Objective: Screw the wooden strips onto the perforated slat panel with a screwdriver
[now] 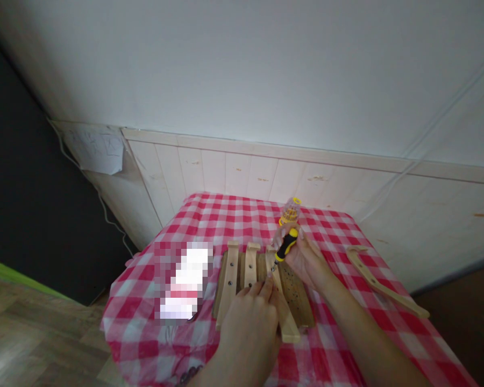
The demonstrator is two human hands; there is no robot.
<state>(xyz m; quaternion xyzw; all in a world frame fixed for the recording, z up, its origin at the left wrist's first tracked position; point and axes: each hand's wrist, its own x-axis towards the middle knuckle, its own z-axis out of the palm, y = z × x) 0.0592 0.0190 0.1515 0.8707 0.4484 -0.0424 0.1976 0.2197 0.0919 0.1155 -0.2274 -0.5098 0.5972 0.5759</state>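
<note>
A wooden slatted panel (234, 274) with three pale cross battens lies on the red-and-white checked tablecloth (226, 215). My left hand (250, 322) rests on the panel's near side, fingers pressed down on the battens. My right hand (302, 258) grips a black-and-yellow screwdriver (286, 246), its tip down on the right batten near the panel's far end. A clear yellow bit holder (289, 210) stands on the cloth just behind that hand.
A loose curved wooden piece (381, 285) lies on the cloth to the right. A blurred white-and-pink object (183, 285) sits left of the panel. White wood-panelled wall behind the table; a dark wall and wooden floor to the left.
</note>
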